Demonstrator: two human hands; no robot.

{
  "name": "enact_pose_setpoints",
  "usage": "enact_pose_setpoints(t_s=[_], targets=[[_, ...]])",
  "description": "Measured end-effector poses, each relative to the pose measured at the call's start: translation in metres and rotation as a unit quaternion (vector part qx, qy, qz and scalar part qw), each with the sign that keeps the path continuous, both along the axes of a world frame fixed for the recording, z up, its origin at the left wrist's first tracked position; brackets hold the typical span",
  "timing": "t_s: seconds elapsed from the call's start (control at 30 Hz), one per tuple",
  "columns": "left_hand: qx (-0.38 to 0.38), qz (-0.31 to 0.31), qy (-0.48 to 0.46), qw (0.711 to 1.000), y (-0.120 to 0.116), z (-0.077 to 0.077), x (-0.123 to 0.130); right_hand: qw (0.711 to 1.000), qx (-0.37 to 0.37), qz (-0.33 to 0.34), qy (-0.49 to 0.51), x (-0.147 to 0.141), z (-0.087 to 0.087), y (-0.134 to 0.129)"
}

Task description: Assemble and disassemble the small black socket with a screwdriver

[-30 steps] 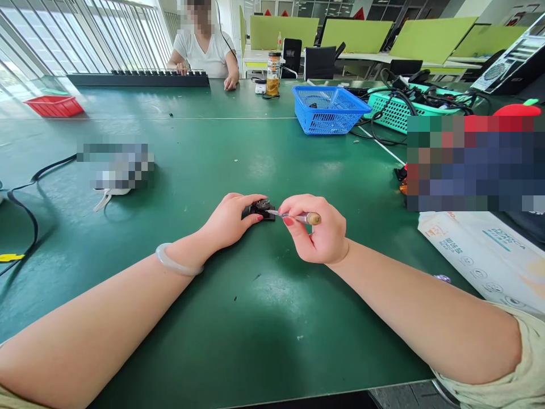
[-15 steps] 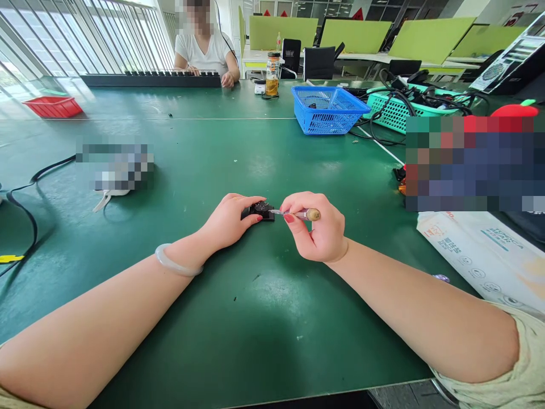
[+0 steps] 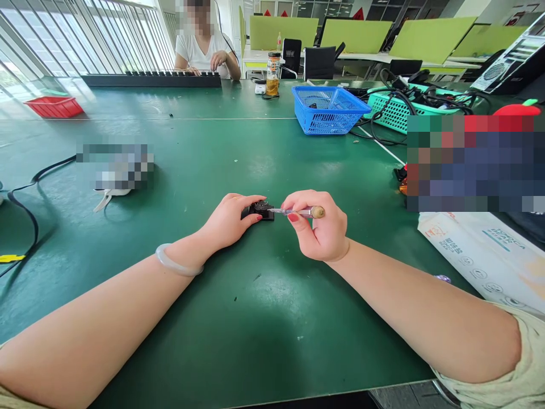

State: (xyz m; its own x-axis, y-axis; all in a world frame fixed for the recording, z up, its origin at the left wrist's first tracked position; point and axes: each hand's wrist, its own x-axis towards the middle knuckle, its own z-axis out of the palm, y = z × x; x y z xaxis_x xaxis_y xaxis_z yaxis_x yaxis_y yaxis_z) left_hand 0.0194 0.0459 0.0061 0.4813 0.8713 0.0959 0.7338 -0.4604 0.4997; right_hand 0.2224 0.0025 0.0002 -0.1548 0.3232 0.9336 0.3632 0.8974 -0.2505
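Observation:
On the green table [image 3: 179,318], my left hand [image 3: 232,220] is closed around a small black block-shaped part [image 3: 267,213], thumb on the near side and fingers on the far side. The part's exact kind is too small to make out. My right hand [image 3: 319,227] pinches a screwdriver [image 3: 304,212] with a clear handle and a tan end. Its thin shaft lies nearly level, pointing left, and the tip meets or nearly meets the part's right side. My left fingers hide the part's left end.
A blue basket [image 3: 330,113] and a green basket of cables [image 3: 395,111] stand at the back right. A jar [image 3: 273,74] stands farther back. A red tray [image 3: 55,107] sits far left. A white bag [image 3: 481,255] lies at right. Across the table, a person [image 3: 204,54] sits behind a long black strip [image 3: 149,81].
My right hand and the screwdriver have shifted slightly right. My left hand keeps its hold on the black part. The person opposite has raised one hand from the table to the strip.

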Motion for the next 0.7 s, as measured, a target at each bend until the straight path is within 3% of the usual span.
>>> enact_pose_setpoints(t_s=[0.2, 0.7], targets=[[0.001, 0.001, 0.003, 1.0, -0.0005, 0.0017, 0.0009, 0.998, 0.005, 0.036, -0.044, -0.0004, 0.002, -0.0014], [-0.012, 0.009, -0.006, 1.0, 0.0, 0.0012, 0.0, 0.999, 0.0, 0.017, -0.039, 0.0002, 0.0022, -0.0008]])
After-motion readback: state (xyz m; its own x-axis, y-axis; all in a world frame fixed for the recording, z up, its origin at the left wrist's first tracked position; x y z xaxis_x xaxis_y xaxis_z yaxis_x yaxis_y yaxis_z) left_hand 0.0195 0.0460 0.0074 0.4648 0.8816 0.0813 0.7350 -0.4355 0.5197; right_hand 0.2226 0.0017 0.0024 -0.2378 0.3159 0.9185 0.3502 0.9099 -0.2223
